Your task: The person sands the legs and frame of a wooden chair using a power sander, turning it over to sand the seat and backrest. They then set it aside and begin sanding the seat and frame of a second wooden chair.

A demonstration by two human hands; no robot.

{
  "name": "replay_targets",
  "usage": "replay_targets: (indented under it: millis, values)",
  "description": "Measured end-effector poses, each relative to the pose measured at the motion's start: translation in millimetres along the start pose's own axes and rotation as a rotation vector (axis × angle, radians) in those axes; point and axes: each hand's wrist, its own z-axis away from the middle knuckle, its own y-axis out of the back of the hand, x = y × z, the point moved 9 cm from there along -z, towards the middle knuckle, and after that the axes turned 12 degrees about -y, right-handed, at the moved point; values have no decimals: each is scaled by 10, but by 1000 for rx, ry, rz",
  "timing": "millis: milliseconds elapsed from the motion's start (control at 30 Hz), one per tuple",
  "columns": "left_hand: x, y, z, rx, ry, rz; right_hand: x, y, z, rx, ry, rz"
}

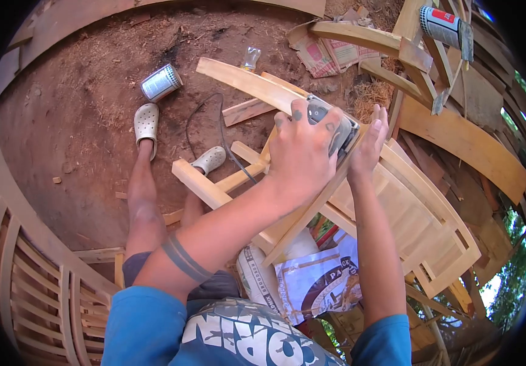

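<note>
Left hand [302,146] grips an electric sander [343,135], fingers wrapped over its casing. The sander sits on the wooden chair [425,222], near one end of the curved armrest [248,81]. Right hand [368,143] is flat, fingers extended, just beside the sander; contact with the wood cannot be confirmed.

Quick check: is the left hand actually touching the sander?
Touching. The head view shows the left hand draped over the top of the sander, its fingers spread across the dark casing with no gap showing.
</note>
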Motion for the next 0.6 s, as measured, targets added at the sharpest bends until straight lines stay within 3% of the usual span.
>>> replay_targets:
  millis: [133, 400, 500, 600]
  values:
    - [-448, 129, -188, 9, 89, -76, 10, 2, -26, 29, 46, 58]
    - [-2027, 442, -345, 19, 303, -149, 13, 27, -25, 16, 67, 100]
    - [-1980, 429, -257, 48, 212, -113, 41, 16, -30, 16, 45, 53]
    - [-1400, 354, -178, 55, 107, -110, 7, 16, -30, 16, 33, 66]
